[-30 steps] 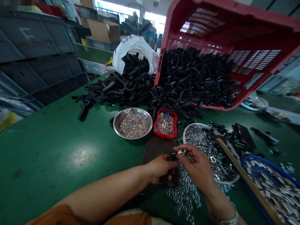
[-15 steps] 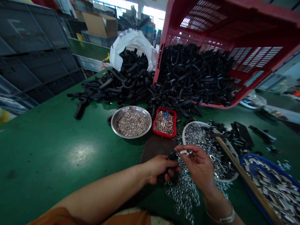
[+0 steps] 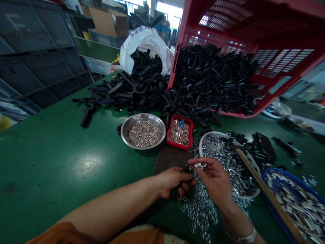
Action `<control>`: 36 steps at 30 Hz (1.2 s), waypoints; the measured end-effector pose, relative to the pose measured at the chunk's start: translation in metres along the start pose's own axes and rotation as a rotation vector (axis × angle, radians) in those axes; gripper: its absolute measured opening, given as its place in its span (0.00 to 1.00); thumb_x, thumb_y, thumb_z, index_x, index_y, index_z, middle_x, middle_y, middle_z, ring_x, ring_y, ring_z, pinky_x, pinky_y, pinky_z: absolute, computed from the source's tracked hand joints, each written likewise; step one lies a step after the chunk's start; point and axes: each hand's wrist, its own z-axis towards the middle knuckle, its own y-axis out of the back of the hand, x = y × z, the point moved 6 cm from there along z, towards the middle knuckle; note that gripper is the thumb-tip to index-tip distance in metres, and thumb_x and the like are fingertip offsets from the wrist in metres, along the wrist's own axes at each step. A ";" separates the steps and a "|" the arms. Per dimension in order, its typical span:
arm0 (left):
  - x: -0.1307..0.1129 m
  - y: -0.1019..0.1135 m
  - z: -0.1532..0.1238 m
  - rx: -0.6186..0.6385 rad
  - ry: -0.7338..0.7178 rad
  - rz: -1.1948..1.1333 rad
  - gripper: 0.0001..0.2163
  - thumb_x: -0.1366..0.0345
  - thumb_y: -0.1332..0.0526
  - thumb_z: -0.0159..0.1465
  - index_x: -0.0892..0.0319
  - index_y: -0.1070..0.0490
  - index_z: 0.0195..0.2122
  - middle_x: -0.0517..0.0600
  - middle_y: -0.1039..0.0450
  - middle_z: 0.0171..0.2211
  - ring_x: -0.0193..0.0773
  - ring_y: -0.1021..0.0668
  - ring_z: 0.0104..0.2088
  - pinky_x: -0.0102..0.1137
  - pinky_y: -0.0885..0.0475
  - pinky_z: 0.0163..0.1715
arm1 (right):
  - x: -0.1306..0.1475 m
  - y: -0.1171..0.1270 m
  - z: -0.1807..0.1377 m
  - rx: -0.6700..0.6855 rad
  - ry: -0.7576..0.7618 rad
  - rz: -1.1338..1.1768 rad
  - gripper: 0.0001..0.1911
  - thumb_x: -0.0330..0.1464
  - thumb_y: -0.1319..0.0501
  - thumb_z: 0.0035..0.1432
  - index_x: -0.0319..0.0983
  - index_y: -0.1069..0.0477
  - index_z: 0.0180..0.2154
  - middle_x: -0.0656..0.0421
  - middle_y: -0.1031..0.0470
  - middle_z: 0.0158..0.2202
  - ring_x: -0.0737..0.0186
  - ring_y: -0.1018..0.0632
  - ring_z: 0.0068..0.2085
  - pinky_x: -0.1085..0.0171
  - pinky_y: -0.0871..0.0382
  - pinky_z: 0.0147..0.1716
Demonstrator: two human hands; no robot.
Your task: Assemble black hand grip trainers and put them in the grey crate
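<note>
My left hand (image 3: 175, 183) is closed around a black plastic handle (image 3: 187, 168), most of which the fingers hide. Between the thumb and fingers of my right hand (image 3: 215, 176) is a small shiny coil spring (image 3: 199, 165). The spring's left end meets the top of the black handle; whether it is hooked in, I cannot make out. Under both hands lie a dark flat plate (image 3: 167, 161) and a spread of loose metal rings (image 3: 200, 210) on the green table.
A steel bowl (image 3: 162, 130) of small metal pieces and a red tray (image 3: 169, 137) of pins stand ahead. At right are a white basin (image 3: 201, 142), a hammer (image 3: 266, 189) and a blue basin (image 3: 265, 173). Black handles (image 3: 147, 88) spill from a red crate (image 3: 256, 110).
The spring has shifted slightly left against the black handle. Both hands keep almost the same pose, and the whole view has moved slightly.
</note>
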 end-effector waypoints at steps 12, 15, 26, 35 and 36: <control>0.003 -0.007 -0.010 0.216 0.002 0.171 0.12 0.71 0.36 0.46 0.61 0.37 0.30 0.42 0.40 0.21 0.22 0.40 0.16 0.18 0.51 0.12 | -0.052 0.006 0.000 0.220 -0.488 0.181 0.15 0.42 0.40 0.49 0.38 0.32 0.35 0.59 0.26 0.28 0.64 0.25 0.29 0.65 0.30 0.26; 0.003 -0.005 -0.004 0.250 0.073 -0.116 0.13 0.61 0.37 0.50 0.63 0.36 0.33 0.45 0.39 0.25 0.22 0.39 0.18 0.16 0.51 0.12 | -0.061 0.030 0.017 0.196 -0.354 -0.394 0.15 0.41 0.46 0.54 0.38 0.31 0.37 0.58 0.26 0.27 0.63 0.25 0.27 0.64 0.31 0.24; -0.007 0.006 0.004 0.206 0.057 -0.359 0.12 0.57 0.43 0.58 0.62 0.38 0.35 0.43 0.43 0.24 0.23 0.40 0.18 0.16 0.48 0.12 | -0.100 0.102 0.094 0.081 -0.211 -1.113 0.06 0.28 0.43 0.48 0.37 0.27 0.25 0.52 0.26 0.31 0.56 0.26 0.37 0.61 0.36 0.40; -0.005 0.004 0.006 0.136 0.020 -0.336 0.13 0.57 0.44 0.59 0.64 0.36 0.33 0.45 0.40 0.25 0.22 0.39 0.17 0.16 0.47 0.11 | -0.023 0.033 0.029 0.156 0.058 -0.683 0.11 0.37 0.46 0.56 0.41 0.32 0.40 0.57 0.26 0.37 0.62 0.25 0.34 0.62 0.31 0.34; -0.004 0.004 0.006 0.112 0.003 -0.326 0.14 0.56 0.45 0.60 0.65 0.35 0.32 0.45 0.40 0.25 0.21 0.39 0.17 0.16 0.47 0.11 | -0.012 0.021 0.022 0.167 0.113 -0.628 0.12 0.36 0.46 0.56 0.42 0.32 0.41 0.57 0.26 0.37 0.62 0.25 0.35 0.61 0.31 0.34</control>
